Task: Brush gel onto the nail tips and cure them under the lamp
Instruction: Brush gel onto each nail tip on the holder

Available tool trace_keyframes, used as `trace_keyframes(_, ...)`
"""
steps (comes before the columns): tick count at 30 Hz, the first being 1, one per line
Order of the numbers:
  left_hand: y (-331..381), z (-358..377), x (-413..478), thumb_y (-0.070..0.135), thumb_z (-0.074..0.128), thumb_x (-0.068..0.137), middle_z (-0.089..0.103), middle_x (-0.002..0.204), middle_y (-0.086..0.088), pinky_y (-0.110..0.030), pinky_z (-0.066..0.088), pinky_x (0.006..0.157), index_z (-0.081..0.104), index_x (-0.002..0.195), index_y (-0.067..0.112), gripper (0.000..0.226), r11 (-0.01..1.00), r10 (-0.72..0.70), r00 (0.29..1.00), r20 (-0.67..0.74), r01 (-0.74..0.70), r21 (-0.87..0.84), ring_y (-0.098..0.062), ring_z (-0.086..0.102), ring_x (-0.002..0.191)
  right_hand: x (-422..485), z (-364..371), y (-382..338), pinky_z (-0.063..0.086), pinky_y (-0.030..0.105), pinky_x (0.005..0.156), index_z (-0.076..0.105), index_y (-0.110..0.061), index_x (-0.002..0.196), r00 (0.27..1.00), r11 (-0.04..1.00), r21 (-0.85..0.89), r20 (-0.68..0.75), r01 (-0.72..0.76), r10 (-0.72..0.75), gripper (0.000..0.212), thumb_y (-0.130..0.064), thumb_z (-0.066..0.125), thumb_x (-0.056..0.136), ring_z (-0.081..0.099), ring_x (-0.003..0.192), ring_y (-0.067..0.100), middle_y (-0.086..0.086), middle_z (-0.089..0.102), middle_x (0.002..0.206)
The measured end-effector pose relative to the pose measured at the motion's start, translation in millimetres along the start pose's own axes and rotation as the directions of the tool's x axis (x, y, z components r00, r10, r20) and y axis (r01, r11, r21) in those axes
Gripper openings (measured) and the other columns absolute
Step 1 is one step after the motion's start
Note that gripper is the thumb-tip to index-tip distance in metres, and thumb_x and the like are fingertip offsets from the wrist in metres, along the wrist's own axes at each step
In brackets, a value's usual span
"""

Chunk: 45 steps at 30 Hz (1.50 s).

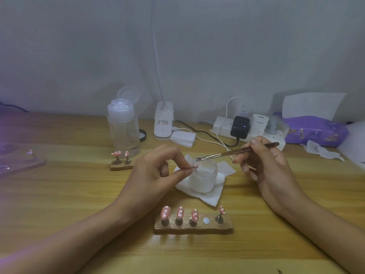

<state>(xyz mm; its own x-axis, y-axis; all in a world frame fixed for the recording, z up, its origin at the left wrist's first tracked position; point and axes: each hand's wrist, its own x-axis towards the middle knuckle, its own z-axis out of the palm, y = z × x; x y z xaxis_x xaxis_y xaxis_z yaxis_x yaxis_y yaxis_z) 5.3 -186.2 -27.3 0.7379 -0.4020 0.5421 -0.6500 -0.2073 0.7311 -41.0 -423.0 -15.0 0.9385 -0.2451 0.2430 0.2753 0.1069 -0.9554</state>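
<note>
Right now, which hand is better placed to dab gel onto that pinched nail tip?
The right hand: it holds the metal tool, whose tip sits at the rim of the small jar. The left hand is busy pinching the pink nail tip beside it.

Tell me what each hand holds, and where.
The left hand pinches a pink nail tip by one end, between thumb and forefinger. The right hand grips a metal tool along its rear half.
</note>
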Motion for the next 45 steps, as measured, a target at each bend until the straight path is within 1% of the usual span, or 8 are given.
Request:
trace_keyframes(9, 0.0, 0.0, -0.7, 0.045, 0.07, 0.075, 0.053, 0.066, 0.021, -0.014, 0.038, 0.059, 0.069, 0.079, 0.026, 0.019, 1.0, 0.006, 1.0, 0.003, -0.006, -0.03, -0.018, 0.037, 0.051, -1.3, 2.0, -0.9, 0.038, 0.017, 0.041, 0.066, -0.031, 0.071, 0.999, 1.0, -0.008, 0.041, 0.026, -0.025, 0.021, -0.04, 0.057, 0.087, 0.055, 0.051, 0.012, 0.011, 0.072, 0.071)
trace_keyframes(15, 0.3, -0.4, -0.5, 0.038, 0.073, 0.077, 0.055, 0.07, 0.015, -0.017, 0.038, 0.059, 0.07, 0.079, 0.025, 0.014, 1.0, -0.016, 1.0, 0.005, 0.016, -0.022, -0.026, 0.04, 0.053, -0.6, 0.6, -0.9, 0.037, 0.017, 0.04, 0.064, -0.024, 0.074, 0.999, 1.0, -0.008, -0.033, 0.011, -0.011, 0.019, -0.039, 0.058, 0.083, 0.054, 0.05, 0.013, 0.012, 0.071, 0.069)
trace_keyframes(19, -0.3, 0.3, -0.3, 0.021, 0.079, 0.081, 0.053, 0.066, 0.019, -0.014, 0.036, 0.058, 0.07, 0.078, 0.022, 0.01, 1.0, -0.012, 1.0, 0.004, 0.012, -0.015, -0.021, 0.037, 0.051, -0.7, 2.2, -0.2, 0.038, 0.017, 0.041, 0.066, -0.031, 0.07, 0.999, 0.999, -0.037, 0.04, 0.031, -0.029, 0.02, -0.04, 0.057, 0.085, 0.055, 0.05, 0.012, 0.011, 0.071, 0.071)
trace_keyframes(23, 2.0, 0.5, -0.5, 0.042, 0.071, 0.076, 0.05, 0.062, 0.02, -0.013, 0.034, 0.058, 0.069, 0.078, 0.021, 0.02, 0.999, -0.003, 1.0, -0.002, 0.003, -0.035, -0.013, 0.035, 0.051, 1.0, -0.7, 0.8, 0.037, 0.017, 0.04, 0.06, -0.02, 0.079, 1.0, 1.0, -0.01, -0.029, 0.007, -0.008, 0.02, -0.039, 0.057, 0.083, 0.053, 0.049, 0.012, 0.011, 0.07, 0.068)
trace_keyframes(29, 4.1, -0.9, -0.9, 0.016, 0.078, 0.082, 0.06, 0.072, 0.021, -0.016, 0.035, 0.054, 0.068, 0.077, 0.022, 0.012, 0.999, -0.047, 0.998, 0.03, 0.047, -0.003, -0.005, 0.038, 0.052, 0.3, 0.0, 0.6, 0.035, 0.017, 0.04, 0.058, -0.018, 0.078, 0.999, 1.0, -0.031, -0.039, -0.005, 0.004, 0.019, -0.036, 0.056, 0.086, 0.053, 0.05, 0.012, 0.011, 0.07, 0.067)
trace_keyframes(36, 3.8, -1.2, -1.2, 0.021, 0.077, 0.082, 0.067, 0.081, 0.01, -0.017, 0.037, 0.053, 0.069, 0.078, 0.023, 0.01, 0.996, -0.075, 0.996, 0.053, 0.077, -0.037, -0.005, 0.041, 0.053, -0.4, 0.7, 0.9, 0.035, 0.016, 0.039, 0.058, -0.018, 0.078, 1.0, 0.999, -0.033, -0.024, 0.001, -0.002, 0.019, -0.033, 0.055, 0.089, 0.051, 0.048, 0.012, 0.011, 0.07, 0.066)
trace_keyframes(41, 1.2, -2.2, -1.4, 0.026, 0.078, 0.08, 0.062, 0.065, 0.017, -0.013, 0.034, 0.053, 0.071, 0.078, 0.025, 0.008, 0.993, -0.101, 0.994, 0.049, 0.103, -0.051, -0.004, 0.038, 0.051, 0.5, 0.9, 0.9, 0.036, 0.017, 0.039, 0.062, -0.022, 0.077, 1.0, 1.0, -0.026, 0.009, -0.003, 0.003, 0.019, -0.036, 0.055, 0.087, 0.053, 0.049, 0.012, 0.012, 0.071, 0.07)
trace_keyframes(45, 0.2, -2.1, -1.6, 0.031, 0.079, 0.079, 0.065, 0.069, 0.017, -0.012, 0.034, 0.053, 0.071, 0.077, 0.027, 0.009, 0.991, -0.119, 0.992, 0.046, 0.122, -0.059, -0.004, 0.039, 0.051, 1.2, -1.2, 1.7, 0.034, 0.016, 0.038, 0.057, -0.017, 0.079, 0.999, 1.0, -0.004, -0.032, 0.005, -0.005, 0.019, -0.03, 0.054, 0.091, 0.051, 0.046, 0.01, 0.011, 0.069, 0.066)
